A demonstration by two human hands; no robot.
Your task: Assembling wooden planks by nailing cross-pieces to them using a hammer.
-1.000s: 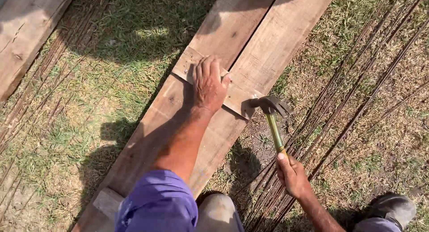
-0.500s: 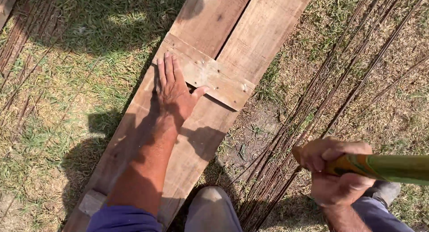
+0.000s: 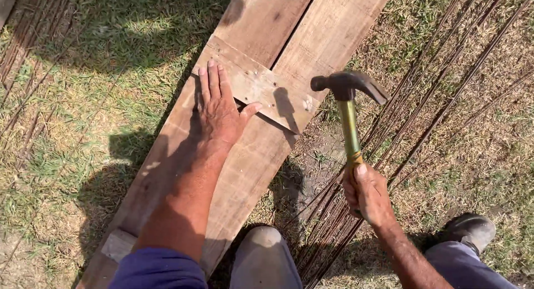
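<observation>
- Hammer (image 3: 349,108): dark claw head up, yellow-green handle pointing down to 6 o'clock. Head hangs in the air just off the right edge of the planks, over bare dirt, touching no wood.
- Right hand (image 3: 367,195): fist clenched round the bottom end of the hammer handle, thumb lying along it. Sits at 5 o'clock from the cross batten.
- Cross batten (image 3: 261,89): short pale board laid slantwise over the two planks, a few nail heads visible in it. Hammer shadow falls on its right end.
- Left hand (image 3: 219,108): flat, palm down, fingers straight and pointing to 12 o'clock. Grasps nothing. Palm rests on the left plank, fingertips over the batten's left end, thumb along the batten's lower edge.
- Planks (image 3: 311,38): two long brown boards side by side, running from 7 o'clock to 1 o'clock across the grass (image 3: 83,100).
- Small wood block (image 3: 117,244): under the near end of the left plank, 7 o'clock from the left hand.
- Steel rods (image 3: 434,100): rusty bundle on the ground at 3 o'clock from the planks, running parallel to them, passing under the right hand.
- More rods (image 3: 25,50) at 9 o'clock, far left.
- Knee (image 3: 264,255) at bottom centre, dark shoe (image 3: 470,230) at 4 o'clock.
</observation>
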